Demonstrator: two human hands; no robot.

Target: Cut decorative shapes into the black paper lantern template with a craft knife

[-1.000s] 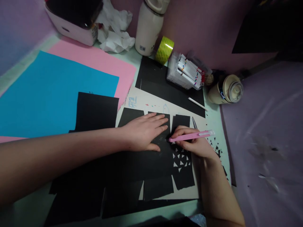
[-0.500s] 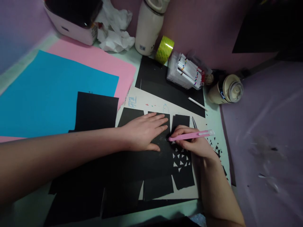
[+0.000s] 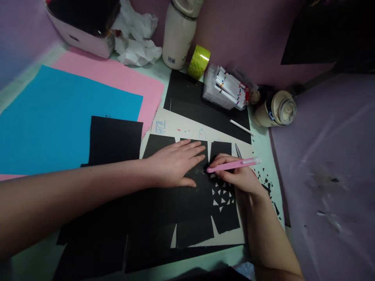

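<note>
My left hand lies flat on a sheet of black paper, fingers spread and pointing right. In my right hand is a slim pink pen, pinched between thumb and fingers. Its tip end, hard to make out, meets the paper just right of my left fingers, near faint pale marks. Small triangular holes are cut through the paper's right-hand strip, and the pale board underneath shows through. A grey pointed metal tip pokes out beyond my right hand; the remainder is hidden.
Black scraps litter the table's right side. Behind stand a box of white markers, yellow tape, a white bottle and a lidded cup. Blue paper and pink paper lie left. A white stick rests on black paper.
The whole view has shifted slightly, moving things a little left in the picture. My right hand and the pen stay at nearly the same place on the paper; my left hand keeps still.
</note>
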